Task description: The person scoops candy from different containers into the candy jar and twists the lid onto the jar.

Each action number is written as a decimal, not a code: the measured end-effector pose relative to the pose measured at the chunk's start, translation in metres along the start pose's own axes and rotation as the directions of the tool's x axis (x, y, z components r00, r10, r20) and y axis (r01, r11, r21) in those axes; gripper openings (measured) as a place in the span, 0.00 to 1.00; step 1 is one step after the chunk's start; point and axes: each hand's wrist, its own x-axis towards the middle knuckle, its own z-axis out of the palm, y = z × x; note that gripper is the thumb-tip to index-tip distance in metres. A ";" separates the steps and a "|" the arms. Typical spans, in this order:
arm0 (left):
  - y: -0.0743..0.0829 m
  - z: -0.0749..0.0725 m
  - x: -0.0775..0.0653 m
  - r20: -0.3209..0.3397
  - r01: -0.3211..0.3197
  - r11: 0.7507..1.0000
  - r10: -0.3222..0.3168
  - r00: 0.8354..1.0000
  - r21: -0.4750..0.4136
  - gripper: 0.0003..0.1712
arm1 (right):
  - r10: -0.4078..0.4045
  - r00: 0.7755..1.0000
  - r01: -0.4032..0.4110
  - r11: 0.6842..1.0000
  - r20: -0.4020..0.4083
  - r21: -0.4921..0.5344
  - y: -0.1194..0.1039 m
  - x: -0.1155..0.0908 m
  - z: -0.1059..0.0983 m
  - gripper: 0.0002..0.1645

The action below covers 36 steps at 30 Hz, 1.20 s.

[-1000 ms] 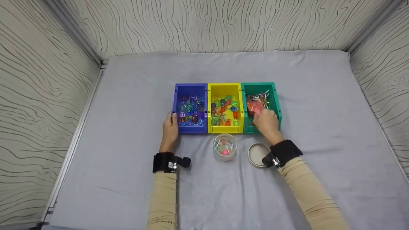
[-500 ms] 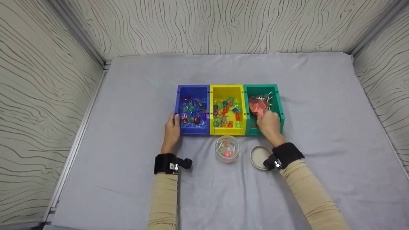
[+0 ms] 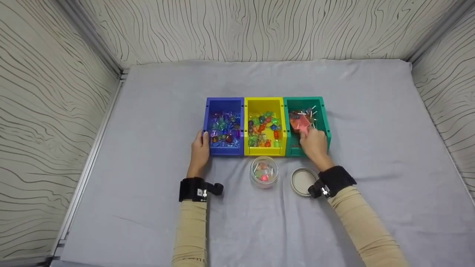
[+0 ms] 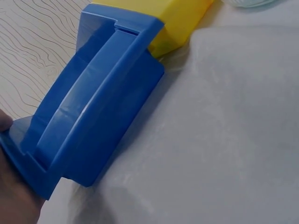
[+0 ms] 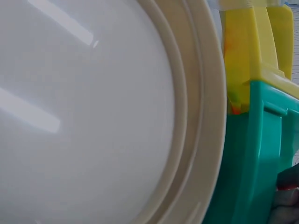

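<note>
My right hand (image 3: 314,144) grips the handle of a pink scoop (image 3: 300,123) inside the green bin (image 3: 324,111). The scoop's blade lies among lollipops (image 3: 311,112) with white sticks. At the other end of the row, my left hand (image 3: 200,150) holds the left side of the blue bin (image 3: 225,152); in the left wrist view its thumb (image 4: 4,122) lies over the bin's edge. In front of the bins stands a clear jar (image 3: 264,183) with a few sweets or lollipops in it. A round lid (image 3: 303,181) lies near my right wrist.
Between the blue and green bins sits a yellow bin (image 3: 264,151) with colourful beads or sweets (image 3: 261,126). Similar shiny pieces (image 3: 222,126) fill the blue bin. A grey cloth (image 3: 156,111) covers the table, with patterned walls (image 3: 237,29) around it.
The scoop has tipped and drawn back slightly in the green bin over the last second, its hollow showing more. The left hand stays at the blue bin. The whole view has shifted a little.
</note>
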 end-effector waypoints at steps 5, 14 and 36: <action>0.000 0.000 -0.002 0.015 0.016 0.999 -0.016 1.000 -0.030 0.25 | -0.017 1.000 0.017 1.000 -0.010 -0.008 0.003 -0.003 -0.002 0.18; -0.001 0.000 -0.004 0.012 0.031 0.999 -0.030 0.999 -0.023 0.26 | -0.028 0.999 0.028 1.000 -0.029 0.004 0.007 -0.007 -0.003 0.18; 0.003 -0.001 0.000 0.031 0.045 0.999 -0.045 0.999 0.000 0.29 | -0.015 0.999 0.017 0.998 -0.048 0.057 0.011 -0.022 -0.017 0.19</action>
